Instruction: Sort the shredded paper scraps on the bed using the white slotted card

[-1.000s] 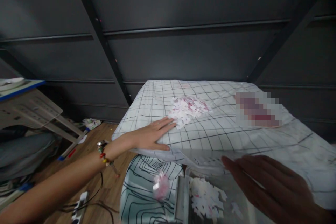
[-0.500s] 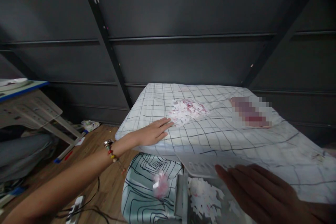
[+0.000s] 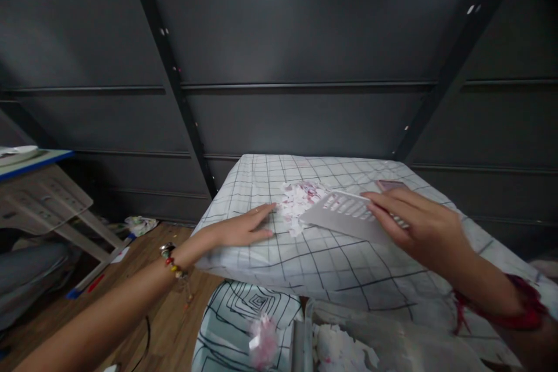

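A heap of torn white and pink paper scraps (image 3: 296, 200) lies on the checked cloth (image 3: 261, 177). My left hand (image 3: 242, 226) rests flat beside the heap, fingers stretched out, fingertips at its left edge; it holds nothing. On the other side, my right hand (image 3: 418, 218) grips a thin white slotted plastic board (image 3: 344, 218) by its right end. The board is tilted, with its left end at the scraps' right edge. Below, a clear plastic bin (image 3: 309, 308) contains more paper scraps (image 3: 342, 349). Part of the board is hidden behind my right fingers.
Left of the bin, a small bag of pink stuff (image 3: 264, 340) sits on a green patterned cushion (image 3: 218, 325). Behind the cloth rises a dark panelled wall (image 3: 305, 122). A blue-edged desk (image 3: 43, 163) stands at left, with a person's leg (image 3: 30, 279) below it.
My right hand has carried the slotted board up from over the bin to the heap's right side. My left hand stays beside the scraps, its thumb a little more spread.
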The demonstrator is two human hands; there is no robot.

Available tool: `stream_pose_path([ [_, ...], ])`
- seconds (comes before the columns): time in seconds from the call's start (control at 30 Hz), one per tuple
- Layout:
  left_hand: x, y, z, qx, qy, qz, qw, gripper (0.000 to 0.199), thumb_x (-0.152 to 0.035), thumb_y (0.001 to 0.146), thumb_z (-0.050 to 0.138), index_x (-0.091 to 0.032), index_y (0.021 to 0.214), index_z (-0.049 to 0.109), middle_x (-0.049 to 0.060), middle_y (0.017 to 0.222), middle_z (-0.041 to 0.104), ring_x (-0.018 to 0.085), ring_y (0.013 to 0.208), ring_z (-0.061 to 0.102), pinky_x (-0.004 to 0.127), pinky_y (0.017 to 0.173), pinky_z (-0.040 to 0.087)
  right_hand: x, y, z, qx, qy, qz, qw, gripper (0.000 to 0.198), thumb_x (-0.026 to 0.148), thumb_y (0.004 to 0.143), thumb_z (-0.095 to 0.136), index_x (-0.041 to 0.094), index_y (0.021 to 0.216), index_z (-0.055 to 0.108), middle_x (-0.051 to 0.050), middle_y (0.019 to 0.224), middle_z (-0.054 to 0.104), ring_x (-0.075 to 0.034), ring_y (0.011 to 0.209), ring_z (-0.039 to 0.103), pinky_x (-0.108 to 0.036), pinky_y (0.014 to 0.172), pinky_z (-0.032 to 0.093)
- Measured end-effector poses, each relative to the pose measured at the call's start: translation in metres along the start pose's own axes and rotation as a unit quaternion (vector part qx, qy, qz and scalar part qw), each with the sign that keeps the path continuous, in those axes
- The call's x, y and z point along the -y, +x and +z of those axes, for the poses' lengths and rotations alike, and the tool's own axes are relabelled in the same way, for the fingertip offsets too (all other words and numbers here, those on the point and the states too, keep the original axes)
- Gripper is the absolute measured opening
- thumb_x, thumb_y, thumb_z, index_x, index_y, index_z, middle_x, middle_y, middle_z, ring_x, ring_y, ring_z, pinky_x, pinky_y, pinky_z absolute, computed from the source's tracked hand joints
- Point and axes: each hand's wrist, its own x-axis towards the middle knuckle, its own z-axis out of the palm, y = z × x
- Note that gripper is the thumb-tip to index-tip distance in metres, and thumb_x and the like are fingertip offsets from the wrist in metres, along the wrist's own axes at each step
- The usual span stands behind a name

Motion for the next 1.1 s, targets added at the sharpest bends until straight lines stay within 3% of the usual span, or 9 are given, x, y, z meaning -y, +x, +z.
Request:
stream_pose_path([
  [0.17, 0.013, 0.013, 0.007, -0.02, 0.042, -0.011, 0.999, 0.062, -0.051, 0.094, 0.035, -0.012, 0.142, 0.025, 0.015, 0.146, 0.031, 0.026, 0.133, 0.032, 0.037, 0.109, 0.027, -0.009, 0.005, 0.043, 0.058, 0.033, -0.027, 0.997, 0.019, 0.016, 0.088, 0.045, 0.014, 0.092, 0.064, -0.004, 0.077, 0.066, -0.013, 0.069, 0.06, -0.025, 0.064, 0.047],
  [0.33, 0.016, 0.013, 0.014, -0.023, 0.08, -0.003, 0.997, 0.058, -0.05, 0.094, 0.036, -0.015, 0.139, 0.031, 0.012, 0.148, 0.028, 0.027, 0.135, 0.027, 0.039, 0.11, 0.024, -0.009, 0.008, 0.056, 0.067, 0.019, -0.054, 0.996, 0.023, 0.017, 0.089, 0.042, 0.014, 0.094, 0.065, -0.004, 0.074, 0.065, -0.014, 0.068, 0.059, -0.027, 0.064, 0.045],
  [0.6, 0.018, 0.011, 0.013, 0.001, 0.077, -0.019, 0.997, 0.064, -0.052, 0.092, 0.038, -0.013, 0.141, 0.028, 0.015, 0.149, 0.024, 0.029, 0.136, 0.022, 0.042, 0.111, 0.022, -0.024, 0.009, 0.074, 0.102, 0.012, 0.02, 0.995, 0.027, 0.023, 0.091, 0.04, 0.012, 0.102, 0.063, -0.008, 0.085, 0.067, -0.018, 0.078, 0.058, -0.032, 0.074, 0.041],
  [0.77, 0.005, 0.015, 0.008, -0.037, 0.083, -0.011, 0.996, 0.059, -0.05, 0.093, 0.039, -0.016, 0.141, 0.029, 0.012, 0.15, 0.024, 0.03, 0.137, 0.021, 0.045, 0.11, 0.024, -0.036, 0.008, 0.104, 0.136, 0.052, 0.078, 0.986, 0.032, 0.025, 0.092, 0.035, 0.013, 0.106, 0.061, -0.011, 0.094, 0.066, -0.022, 0.088, 0.057, -0.038, 0.078, 0.039],
  [0.87, -0.021, 0.001, 0.013, -0.105, 0.104, 0.02, 0.989, 0.047, -0.037, 0.095, 0.038, -0.019, 0.138, 0.033, 0.01, 0.148, 0.029, 0.028, 0.136, 0.024, 0.047, 0.109, 0.027, -0.037, 0.003, 0.112, 0.144, 0.081, 0.106, 0.981, 0.033, 0.023, 0.09, 0.035, 0.012, 0.11, 0.059, -0.013, 0.102, 0.065, -0.024, 0.095, 0.056, -0.04, 0.082, 0.041],
  [0.93, -0.041, -0.019, 0.026, -0.12, 0.115, 0.085, 0.982, 0.042, -0.023, 0.094, 0.036, -0.02, 0.136, 0.037, 0.009, 0.143, 0.038, 0.025, 0.134, 0.029, 0.046, 0.109, 0.03, -0.032, -0.003, 0.105, 0.129, 0.095, 0.112, 0.981, 0.034, 0.022, 0.09, 0.036, 0.012, 0.116, 0.056, -0.013, 0.11, 0.063, -0.024, 0.101, 0.055, -0.042, 0.087, 0.041],
  [1.03, -0.062, -0.049, 0.052, -0.034, 0.109, 0.22, 0.969, 0.043, -0.015, 0.09, 0.038, -0.02, 0.132, 0.042, 0.008, 0.134, 0.05, 0.02, 0.129, 0.039, 0.038, 0.109, 0.033, -0.018, -0.011, 0.083, 0.097, 0.084, 0.106, 0.986, 0.036, 0.022, 0.089, 0.039, 0.013, 0.121, 0.052, -0.013, 0.118, 0.059, -0.024, 0.113, 0.051, -0.046, 0.101, 0.033],
  [1.1, -0.068, -0.06, 0.068, 0.003, 0.103, 0.228, 0.968, 0.042, -0.014, 0.089, 0.039, -0.019, 0.13, 0.045, 0.008, 0.132, 0.053, 0.019, 0.127, 0.042, 0.035, 0.108, 0.035, -0.01, -0.013, 0.07, 0.102, 0.064, 0.102, 0.987, 0.038, 0.021, 0.088, 0.039, 0.015, 0.124, 0.05, -0.012, 0.123, 0.057, -0.025, 0.121, 0.046, -0.05, 0.106, 0.026],
])
